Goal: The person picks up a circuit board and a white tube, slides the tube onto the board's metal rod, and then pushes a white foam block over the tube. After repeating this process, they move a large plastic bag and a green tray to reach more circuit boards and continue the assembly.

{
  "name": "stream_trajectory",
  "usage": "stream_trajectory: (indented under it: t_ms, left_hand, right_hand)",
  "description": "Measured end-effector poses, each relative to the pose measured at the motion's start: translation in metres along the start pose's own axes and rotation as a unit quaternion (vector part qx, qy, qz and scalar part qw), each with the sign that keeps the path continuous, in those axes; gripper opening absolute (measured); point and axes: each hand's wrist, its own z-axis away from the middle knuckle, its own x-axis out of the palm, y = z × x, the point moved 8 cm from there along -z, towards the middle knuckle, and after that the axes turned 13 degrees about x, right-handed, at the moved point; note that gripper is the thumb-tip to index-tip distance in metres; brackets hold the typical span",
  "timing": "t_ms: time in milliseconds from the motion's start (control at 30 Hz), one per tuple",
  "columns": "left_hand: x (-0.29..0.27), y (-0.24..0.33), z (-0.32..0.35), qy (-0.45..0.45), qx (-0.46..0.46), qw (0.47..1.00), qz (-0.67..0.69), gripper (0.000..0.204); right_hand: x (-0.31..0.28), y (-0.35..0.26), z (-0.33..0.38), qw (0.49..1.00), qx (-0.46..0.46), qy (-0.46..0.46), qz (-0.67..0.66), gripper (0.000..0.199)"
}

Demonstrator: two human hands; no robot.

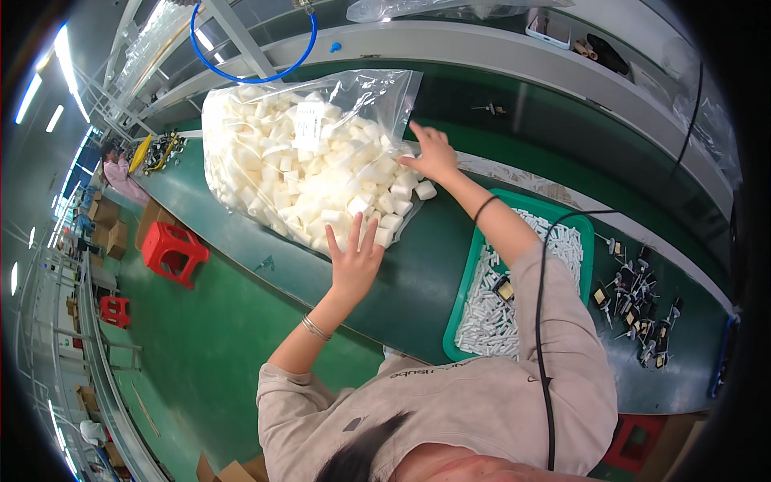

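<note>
A large clear plastic bag (249,161) full of white, foam-like cylindrical pieces lies on the green worktable (434,277). My left hand (355,263) rests against its near edge with the fingers spread. At the bag's right end is my right hand (434,154), fingers apart, thumb close to the plastic and the pieces there. One white piece (426,190) lies at the bag's right end, just below that hand; whether the plastic covers it I cannot tell. Neither hand holds anything that shows.
Under my right forearm stands a green tray (532,202) of small white tubes. Several black-and-metal parts (638,305) lie to its right. A black cable (540,321) runs across my right arm. A blue hose (255,79) hangs beyond the bag. Red stools (173,251) stand left.
</note>
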Motion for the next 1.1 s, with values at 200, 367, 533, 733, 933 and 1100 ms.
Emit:
stream_trajectory:
  t_ms: [200,367,533,733,933,1100]
  left_hand:
    - [0.003,-0.004,0.016,0.022,-0.043,0.995,0.082,0.010]
    - [-0.009,-0.018,0.018,0.015,-0.118,0.986,0.116,0.007]
    - [0.005,0.033,-0.017,-0.011,-0.023,0.999,0.020,0.021]
    - [0.074,0.063,-0.093,-0.039,0.079,0.996,-0.024,0.038]
    - [0.114,0.008,-0.085,-0.110,-0.067,0.984,0.124,0.046]
    - [0.100,-0.006,-0.082,-0.052,-0.111,0.982,0.141,0.043]
  right_hand:
    - [0.025,0.025,-0.016,0.986,0.088,-0.139,0.014,0.031]
    - [-0.005,0.024,-0.019,0.989,0.071,-0.128,-0.006,0.034]
    - [0.010,0.050,-0.014,0.986,0.079,-0.145,-0.002,0.032]
    - [0.019,0.054,-0.009,0.986,0.054,-0.157,-0.036,0.028]
    - [0.005,0.058,-0.004,0.970,0.060,-0.233,-0.013,0.026]
    - [-0.011,0.056,0.009,0.973,0.027,-0.229,-0.012,0.020]
